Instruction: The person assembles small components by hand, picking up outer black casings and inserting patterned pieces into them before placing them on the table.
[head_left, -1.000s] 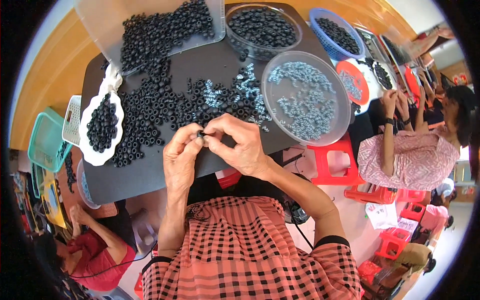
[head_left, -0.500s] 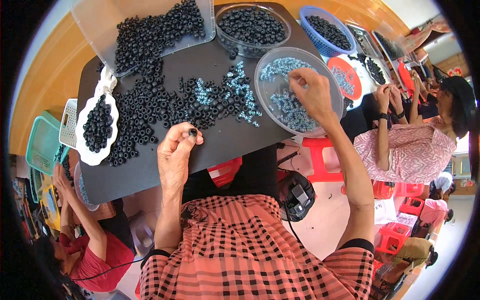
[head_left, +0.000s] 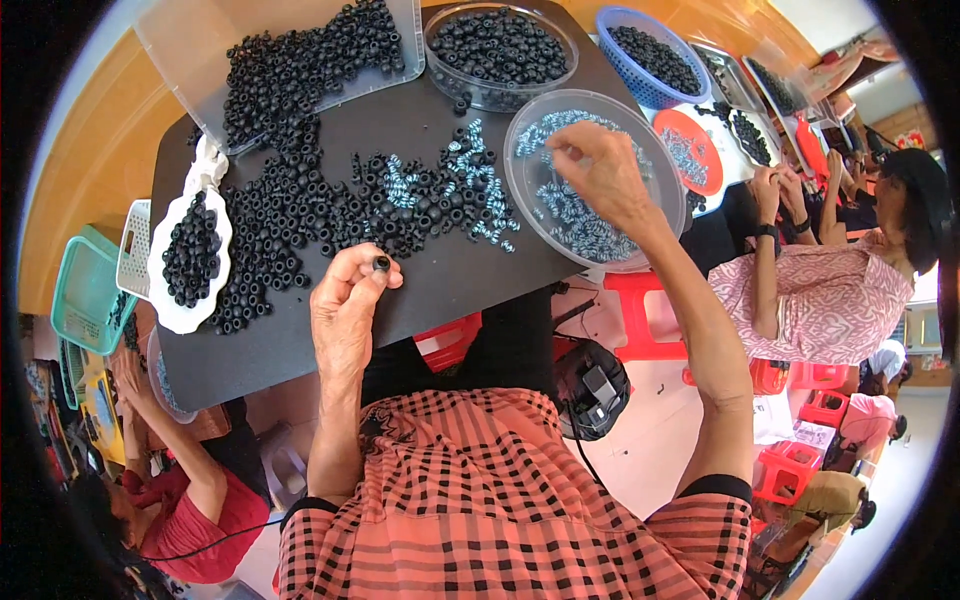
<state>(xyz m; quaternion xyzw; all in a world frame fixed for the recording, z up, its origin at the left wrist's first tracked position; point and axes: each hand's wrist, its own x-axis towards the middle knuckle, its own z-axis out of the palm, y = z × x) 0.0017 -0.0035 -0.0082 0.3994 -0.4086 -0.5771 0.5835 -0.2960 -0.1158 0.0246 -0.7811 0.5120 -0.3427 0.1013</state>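
Observation:
Between the thumb and fingers of my left hand (head_left: 343, 310) is a small black hollow part (head_left: 381, 264), its round opening turned up. That hand is just over the table's near side. My right hand (head_left: 606, 175) is above a round clear plastic tub (head_left: 655, 165) of small blue-and-white striped pieces (head_left: 585, 228). Its fingertips are pinched together; whatever they hold is too small to make out. In front of my left hand spreads a heap of round black hollow parts (head_left: 270, 215), with more striped pieces (head_left: 485, 185) among them on the right.
A tipped clear bin (head_left: 185, 70) spills black parts at the back left. More fill a round clear container (head_left: 575, 62) and a blue basket (head_left: 612, 75). A white scalloped plate (head_left: 185, 318) lies left. People work on both sides; a red stool (head_left: 630, 320) stands by the table.
My right hand has moved left and slightly away from me over the tub, fingers still pinched. My left hand keeps its black part and has barely shifted.

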